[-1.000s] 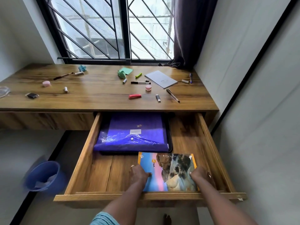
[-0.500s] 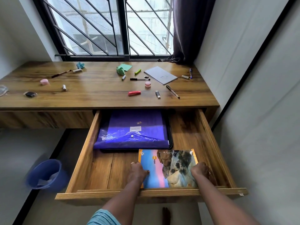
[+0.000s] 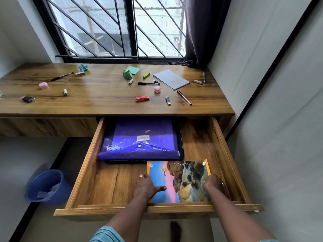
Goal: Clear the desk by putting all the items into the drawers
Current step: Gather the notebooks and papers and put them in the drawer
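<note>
Notebook [image 3: 180,180] lies at the drawer's [image 3: 113,186] five o'clock, my left hand [image 3: 148,186] and right hand [image 3: 214,183] gripping its side edges. Purple folder [image 3: 139,145] stowed at twelve; pens [image 3: 184,97], jars [image 3: 157,89], notepad [image 3: 171,79] left on the desk [image 3: 104,95].

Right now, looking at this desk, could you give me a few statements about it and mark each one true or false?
1. The drawer is pulled open. True.
2. The left hand and right hand both hold the colourful book inside the drawer. True.
3. The grey notepad lies in the drawer. False: it lies on the desk, near the curtain.
4. The purple folder lies on top of the book. False: it lies further back in the drawer, beyond the book.
5. A small red item lies on the desk. True.
</note>
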